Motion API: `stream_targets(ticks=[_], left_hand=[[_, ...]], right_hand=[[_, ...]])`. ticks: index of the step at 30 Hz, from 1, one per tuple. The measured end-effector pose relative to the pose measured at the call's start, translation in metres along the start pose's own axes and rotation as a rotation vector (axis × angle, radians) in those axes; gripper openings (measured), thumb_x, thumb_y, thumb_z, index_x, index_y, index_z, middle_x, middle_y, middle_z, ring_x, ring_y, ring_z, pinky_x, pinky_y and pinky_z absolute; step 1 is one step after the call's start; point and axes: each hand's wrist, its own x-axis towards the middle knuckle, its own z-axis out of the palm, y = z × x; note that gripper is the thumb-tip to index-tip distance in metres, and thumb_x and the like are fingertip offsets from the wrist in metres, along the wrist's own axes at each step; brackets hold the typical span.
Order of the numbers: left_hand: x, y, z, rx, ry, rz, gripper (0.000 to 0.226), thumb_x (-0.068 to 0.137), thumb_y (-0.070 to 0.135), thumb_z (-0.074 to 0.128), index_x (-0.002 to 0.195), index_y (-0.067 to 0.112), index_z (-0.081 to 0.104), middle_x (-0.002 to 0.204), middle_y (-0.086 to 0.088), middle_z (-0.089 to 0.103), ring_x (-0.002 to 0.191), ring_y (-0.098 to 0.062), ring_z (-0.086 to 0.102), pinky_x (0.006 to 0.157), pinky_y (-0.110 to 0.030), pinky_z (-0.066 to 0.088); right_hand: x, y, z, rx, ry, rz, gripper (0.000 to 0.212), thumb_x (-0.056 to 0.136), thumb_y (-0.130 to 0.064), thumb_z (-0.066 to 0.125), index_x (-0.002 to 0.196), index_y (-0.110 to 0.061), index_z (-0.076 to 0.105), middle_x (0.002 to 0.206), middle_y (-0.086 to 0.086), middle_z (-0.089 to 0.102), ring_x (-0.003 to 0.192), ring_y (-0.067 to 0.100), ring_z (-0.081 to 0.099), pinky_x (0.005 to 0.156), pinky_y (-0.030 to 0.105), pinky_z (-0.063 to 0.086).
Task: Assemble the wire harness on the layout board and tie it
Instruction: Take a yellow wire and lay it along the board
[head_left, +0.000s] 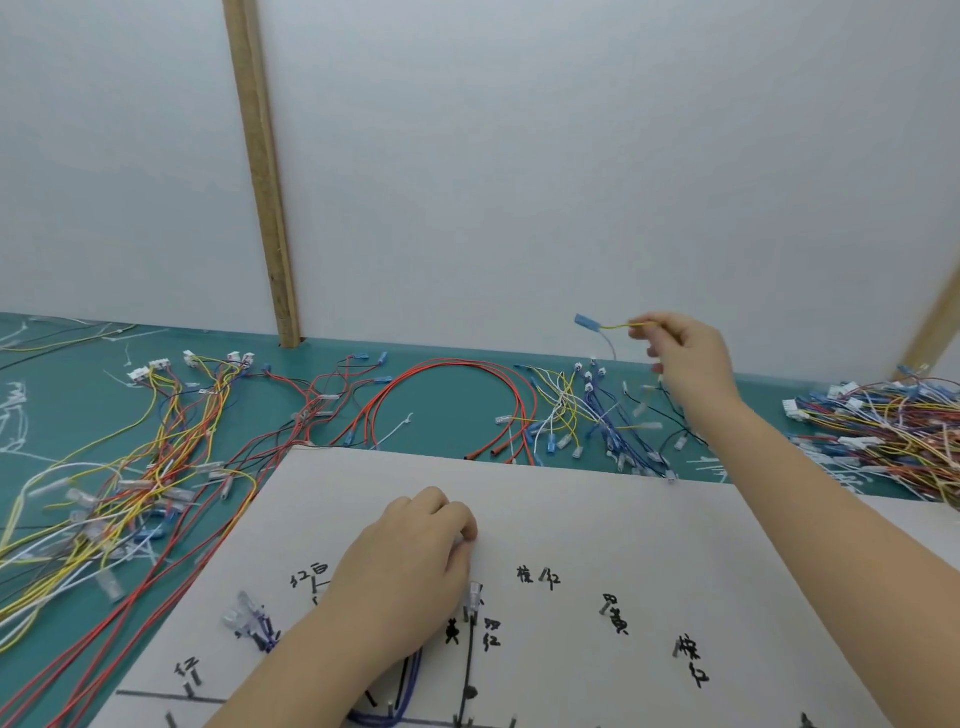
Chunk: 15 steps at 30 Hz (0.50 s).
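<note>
Above the far edge of the green table (447, 426), the right hand (685, 358) is raised, its fingertips pinching a short yellow wire (626, 326) that ends in a blue terminal sleeve (587, 320); the wire hangs clear of the surface, in front of the white wall (519, 156). Directly below it, a loose cluster of blue, white and yellow wires (597, 415) lies on the table near the far edge of the white layout board (649, 519). On the board's middle, the left hand (410, 566) rests with fingers curled, thumb and forefinger nipping something small and pale that I cannot make out. Just beside that hand a clear terminal (475, 597) stands over a black wire running toward the near edge. Red wires (457, 379) loop beyond the board's far edge, a tangled bundle (130, 467) spreads along its left edge, and another heap (893, 421) sits at the table's right edge.
</note>
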Motion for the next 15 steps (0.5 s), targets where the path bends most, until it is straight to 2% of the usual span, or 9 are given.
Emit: stream_targets(ticks=[2,4,5,7,9,11,12,14,15], left_hand=[[0.000,0.000,0.000,-0.001,-0.001,0.002,0.025,0.096,0.027,0.031,0.113,0.029,0.048,0.114,0.012,0.044,0.107,-0.012,0.040,0.089,-0.025,0.038],[0.000,-0.001,0.001,-0.007,0.002,0.002,0.025,0.096,0.026,0.031,0.113,0.029,0.048,0.114,0.012,0.044,0.107,-0.012,0.041,0.089,-0.025,0.038],[0.000,-0.002,0.001,-0.009,0.003,0.002,0.025,0.096,0.026,0.031,0.113,0.030,0.048,0.114,0.012,0.044,0.107,-0.011,0.041,0.089,-0.025,0.038],[0.000,-0.002,0.001,-0.014,0.008,0.003,0.025,0.096,0.025,0.031,0.112,0.030,0.049,0.114,0.012,0.044,0.106,-0.011,0.041,0.089,-0.025,0.038],[0.000,-0.003,0.001,-0.020,0.009,0.004,0.025,0.096,0.024,0.031,0.112,0.030,0.049,0.113,0.012,0.045,0.106,-0.011,0.041,0.089,-0.025,0.038],[0.000,-0.003,0.001,-0.022,0.010,0.005,0.025,0.096,0.024,0.032,0.112,0.029,0.049,0.114,0.012,0.045,0.106,-0.011,0.041,0.089,-0.025,0.038],[0.000,-0.003,0.001,-0.020,0.011,0.006,0.025,0.096,0.024,0.031,0.112,0.029,0.049,0.114,0.012,0.045,0.106,-0.012,0.041,0.089,-0.025,0.037],[0.000,-0.003,0.002,-0.021,0.010,0.004,0.025,0.096,0.023,0.031,0.113,0.030,0.049,0.114,0.012,0.044,0.106,-0.011,0.041,0.088,-0.025,0.037],[0.000,-0.003,0.002,-0.023,0.009,0.002,0.026,0.096,0.023,0.031,0.113,0.029,0.049,0.114,0.012,0.044,0.107,-0.011,0.041,0.089,-0.025,0.037]], right_hand=[[-0.003,0.006,0.000,-0.107,-0.192,0.141,0.027,0.093,-0.002,0.042,0.104,-0.009,0.066,0.091,0.003,0.062,0.062,0.010,0.048,0.060,0.020,0.048],[-0.009,0.010,0.001,-0.200,-0.412,0.214,0.043,0.090,0.008,0.034,0.114,-0.010,0.064,0.089,-0.001,0.059,0.059,0.010,0.051,0.056,0.016,0.049],[-0.012,0.011,0.000,-0.251,-0.497,0.214,0.052,0.085,0.012,0.032,0.113,-0.017,0.065,0.090,-0.006,0.058,0.057,0.005,0.053,0.053,0.016,0.048],[-0.015,0.012,-0.002,-0.420,-0.665,0.131,0.061,0.079,0.013,0.035,0.099,-0.036,0.067,0.095,-0.020,0.054,0.052,-0.006,0.051,0.047,0.012,0.040],[-0.016,0.010,-0.001,-0.641,-0.837,0.011,0.050,0.080,0.002,0.050,0.086,-0.045,0.065,0.100,-0.021,0.049,0.061,-0.009,0.047,0.055,0.006,0.034],[-0.017,0.010,0.002,-0.785,-0.951,-0.063,0.032,0.079,-0.009,0.062,0.081,-0.041,0.065,0.105,-0.014,0.048,0.077,-0.007,0.046,0.068,0.011,0.037],[-0.017,0.012,0.004,-0.842,-0.995,-0.071,0.029,0.078,-0.010,0.063,0.080,-0.039,0.065,0.106,-0.011,0.052,0.081,0.000,0.049,0.072,0.018,0.040],[-0.016,0.014,0.005,-0.981,-1.028,-0.082,0.026,0.078,-0.010,0.061,0.078,-0.036,0.064,0.095,-0.007,0.060,0.082,0.012,0.054,0.070,0.024,0.045],[-0.016,0.015,0.005,-1.024,-1.003,-0.105,0.022,0.080,-0.011,0.061,0.078,-0.033,0.064,0.084,-0.010,0.060,0.079,0.013,0.055,0.064,0.020,0.044]])
